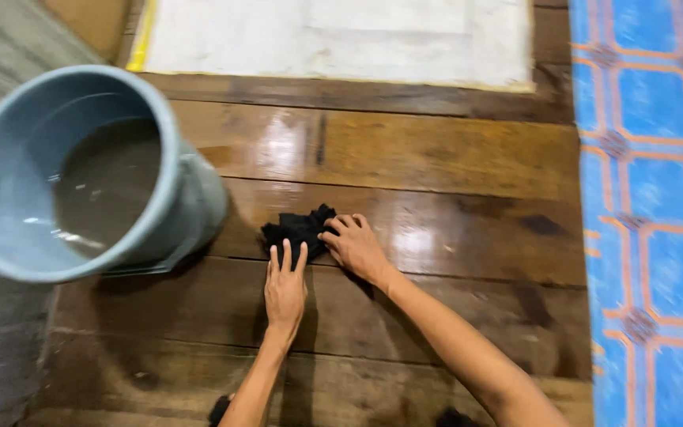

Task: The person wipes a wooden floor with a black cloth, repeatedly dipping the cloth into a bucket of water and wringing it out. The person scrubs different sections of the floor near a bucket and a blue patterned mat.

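I see the black cloth [298, 229] bunched on the wooden floor [436, 158] beside the grey bucket [9, 198], straight ahead of my left hand [285, 291], flat and open at its near edge, while my right hand [355, 247], nearer, presses curled fingers on it

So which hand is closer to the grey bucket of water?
Left. The left hand lies flat just right of the bucket, fingertips on the black cloth; the right hand grips the cloth's far side.
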